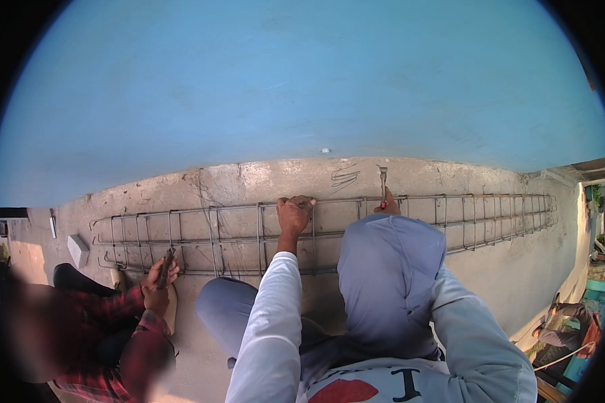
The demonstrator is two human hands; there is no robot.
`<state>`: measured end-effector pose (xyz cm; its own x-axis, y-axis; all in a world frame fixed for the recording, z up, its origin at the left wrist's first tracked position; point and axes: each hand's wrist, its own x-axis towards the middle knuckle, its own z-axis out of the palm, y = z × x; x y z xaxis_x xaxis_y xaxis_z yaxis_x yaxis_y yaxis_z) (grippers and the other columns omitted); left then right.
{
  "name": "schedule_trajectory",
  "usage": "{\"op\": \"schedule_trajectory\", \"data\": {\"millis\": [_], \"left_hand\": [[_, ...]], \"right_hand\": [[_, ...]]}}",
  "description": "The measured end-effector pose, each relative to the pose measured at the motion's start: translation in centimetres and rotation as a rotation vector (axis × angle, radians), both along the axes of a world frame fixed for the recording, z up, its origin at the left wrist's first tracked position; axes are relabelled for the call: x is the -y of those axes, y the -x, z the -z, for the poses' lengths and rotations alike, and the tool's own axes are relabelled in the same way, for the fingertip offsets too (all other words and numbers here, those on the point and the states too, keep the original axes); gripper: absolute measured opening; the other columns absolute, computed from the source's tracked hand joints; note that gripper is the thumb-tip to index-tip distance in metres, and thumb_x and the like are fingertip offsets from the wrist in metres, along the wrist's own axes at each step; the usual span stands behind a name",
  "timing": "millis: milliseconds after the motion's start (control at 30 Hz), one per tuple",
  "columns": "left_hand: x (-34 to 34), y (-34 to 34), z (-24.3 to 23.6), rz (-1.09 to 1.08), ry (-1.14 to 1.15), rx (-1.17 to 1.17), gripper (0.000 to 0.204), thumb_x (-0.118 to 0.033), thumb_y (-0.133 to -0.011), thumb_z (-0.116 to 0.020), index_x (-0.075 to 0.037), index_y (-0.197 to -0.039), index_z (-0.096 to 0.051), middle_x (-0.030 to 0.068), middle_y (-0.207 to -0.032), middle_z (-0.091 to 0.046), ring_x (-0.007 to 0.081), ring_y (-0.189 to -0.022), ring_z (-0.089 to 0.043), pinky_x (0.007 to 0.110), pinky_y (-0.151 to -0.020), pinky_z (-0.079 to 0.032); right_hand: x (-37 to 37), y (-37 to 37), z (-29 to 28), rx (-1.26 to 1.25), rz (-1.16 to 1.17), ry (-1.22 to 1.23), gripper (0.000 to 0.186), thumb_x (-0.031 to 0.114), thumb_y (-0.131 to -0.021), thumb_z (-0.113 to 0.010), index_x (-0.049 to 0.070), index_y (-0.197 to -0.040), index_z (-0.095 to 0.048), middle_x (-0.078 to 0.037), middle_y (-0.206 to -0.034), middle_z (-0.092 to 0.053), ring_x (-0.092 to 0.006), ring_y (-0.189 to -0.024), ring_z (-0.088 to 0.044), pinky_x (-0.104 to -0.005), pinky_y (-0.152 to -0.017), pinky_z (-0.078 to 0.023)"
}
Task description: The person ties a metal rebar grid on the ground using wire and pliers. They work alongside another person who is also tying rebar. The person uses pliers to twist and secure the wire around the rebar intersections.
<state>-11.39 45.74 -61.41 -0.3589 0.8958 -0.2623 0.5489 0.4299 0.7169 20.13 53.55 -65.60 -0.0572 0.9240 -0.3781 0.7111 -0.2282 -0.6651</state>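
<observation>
A long rebar cage [262, 240] of thin bars and square stirrups lies across the concrete in front of me. My left hand [294, 213] is closed on its far top bar, beside a stirrup. Just beyond that same bar, my right hand [388, 205] grips pincers [383, 180] with a red handle, their metal head pointing away from me. My right knee hides part of the right hand and of the cage. Cut tie wires [345, 176] lie in a loose bunch on the floor between my hands, past the cage.
A blue wall [302, 80] rises along the far side. At my left a co-worker in a checked shirt [114, 309] holds a plier-like tool [166, 265] at the cage. A pale block [78, 250] lies beyond them. Another person [571, 326] is at the far right.
</observation>
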Motion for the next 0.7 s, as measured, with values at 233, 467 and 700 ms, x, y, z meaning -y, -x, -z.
{"op": "schedule_trajectory", "data": {"millis": [233, 467, 700], "left_hand": [[-0.2, -1.4, -0.4, -0.007, 0.033, 0.001, 0.028, -0.04, -0.085, -0.08, -0.02, -0.104, -0.081, 0.0021, -0.102, -0.077, 0.0293, -0.117, -0.049, 0.038, -0.108, -0.037], [-1.1, -3.2, -2.2, -0.06, -0.051, -0.13, 0.03, -0.041, -0.084, -0.08, -0.022, -0.106, -0.08, 0.0034, -0.117, -0.072, 0.0289, -0.127, -0.047, 0.054, -0.114, -0.028], [-0.6, -3.8, -4.2, 0.018, -0.182, -0.324, 0.021, -0.035, -0.083, -0.079, -0.022, -0.099, -0.079, 0.0021, -0.118, -0.068, 0.0252, -0.126, -0.05, 0.056, -0.109, -0.029]], "right_hand": [[-0.8, 0.5, -3.8, -0.373, 0.17, -0.088, 0.061, 0.007, -0.088, -0.06, 0.012, -0.147, -0.045, -0.012, -0.085, -0.059, -0.023, -0.081, -0.066, -0.0392, -0.066, -0.054], [-2.6, -4.9, -8.4, -0.347, 0.129, 0.4, 0.053, 0.007, -0.094, -0.06, 0.014, -0.146, -0.049, -0.006, -0.085, -0.061, -0.017, -0.081, -0.065, -0.0346, -0.066, -0.053], [4.2, -3.7, -10.1, 0.203, -0.412, 0.218, 0.055, 0.01, -0.096, -0.059, 0.018, -0.149, -0.049, -0.009, -0.093, -0.065, -0.0227, -0.093, -0.065, -0.0395, -0.08, -0.051]]}}
